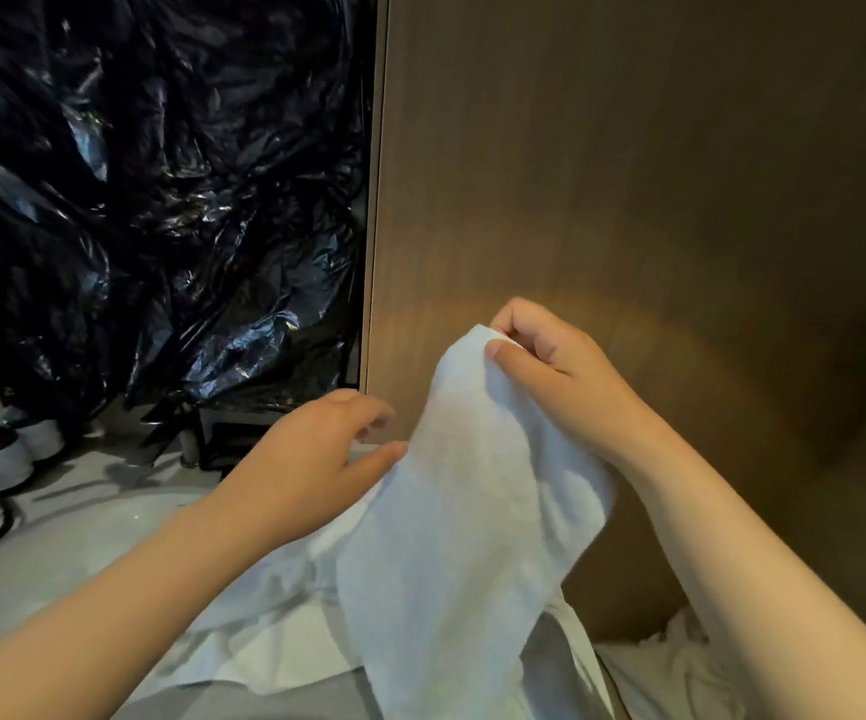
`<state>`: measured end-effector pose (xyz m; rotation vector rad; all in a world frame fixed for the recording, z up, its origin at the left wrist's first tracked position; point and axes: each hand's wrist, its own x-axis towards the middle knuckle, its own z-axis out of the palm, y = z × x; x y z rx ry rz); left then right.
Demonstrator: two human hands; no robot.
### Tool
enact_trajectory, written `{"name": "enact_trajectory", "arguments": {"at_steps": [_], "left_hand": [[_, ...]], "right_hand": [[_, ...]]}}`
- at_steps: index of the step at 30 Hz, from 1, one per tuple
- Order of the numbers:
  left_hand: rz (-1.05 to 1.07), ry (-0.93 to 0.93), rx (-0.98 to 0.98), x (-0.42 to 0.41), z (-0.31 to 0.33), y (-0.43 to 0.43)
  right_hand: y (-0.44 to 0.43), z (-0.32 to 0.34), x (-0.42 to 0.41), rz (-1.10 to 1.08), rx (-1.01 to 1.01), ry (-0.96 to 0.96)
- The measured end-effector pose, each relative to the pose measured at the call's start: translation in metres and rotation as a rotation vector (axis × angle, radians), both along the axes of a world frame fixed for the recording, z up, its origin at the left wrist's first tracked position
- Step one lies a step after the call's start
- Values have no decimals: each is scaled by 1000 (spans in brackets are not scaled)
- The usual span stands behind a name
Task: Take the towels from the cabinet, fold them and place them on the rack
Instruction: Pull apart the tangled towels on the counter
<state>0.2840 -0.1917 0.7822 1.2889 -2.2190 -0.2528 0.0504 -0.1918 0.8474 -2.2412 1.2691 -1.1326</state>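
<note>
A white towel hangs in front of me, lifted by one corner. My right hand pinches that top corner between thumb and fingers, in front of the brown wooden cabinet panel. My left hand is at the towel's left edge with fingers spread and curled; its fingertips touch the cloth without a clear grip. The towel's lower part drapes down onto more white cloth lying on the counter. More white fabric shows at the bottom right.
Crumpled black plastic sheeting covers the wall at the left. Below it, a pale counter with a white basin holds white pump bottles at the far left. A dark rack or stand sits at the back of the counter.
</note>
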Motion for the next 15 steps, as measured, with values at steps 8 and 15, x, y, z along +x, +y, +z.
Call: {"name": "enact_trajectory", "arguments": {"at_steps": [8,15], "left_hand": [[-92,165,-8,-13,35,-6],[-396,372,181,-30,36,-4]], "right_hand": [[10,39,-11,93,-27,22],[18,32,-11,114,28,-11]]}}
